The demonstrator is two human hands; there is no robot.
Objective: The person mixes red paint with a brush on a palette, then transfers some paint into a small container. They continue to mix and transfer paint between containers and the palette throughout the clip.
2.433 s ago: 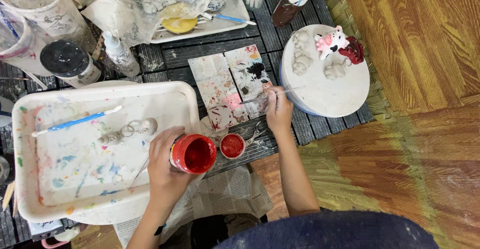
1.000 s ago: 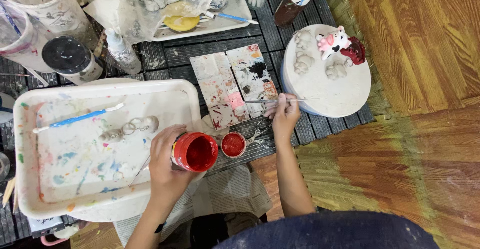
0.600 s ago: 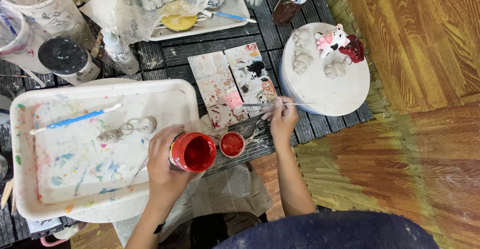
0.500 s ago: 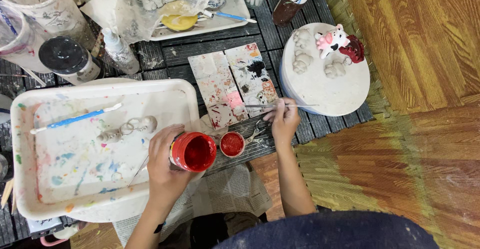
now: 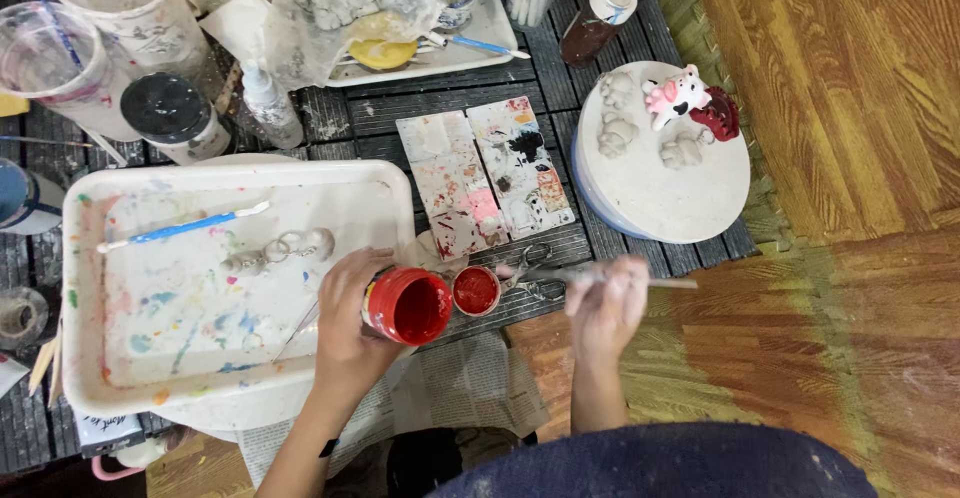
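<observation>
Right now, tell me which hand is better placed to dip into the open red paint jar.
Right. The right hand holds the paintbrush beside the red paint jar, while the left hand steadies that jar.

right hand (image 5: 604, 303) with brush (image 5: 600, 276) lowered, nearer red lid (image 5: 476, 291)

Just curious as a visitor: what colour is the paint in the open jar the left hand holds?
Bright red, seen in the head view: the paint jar.
</observation>
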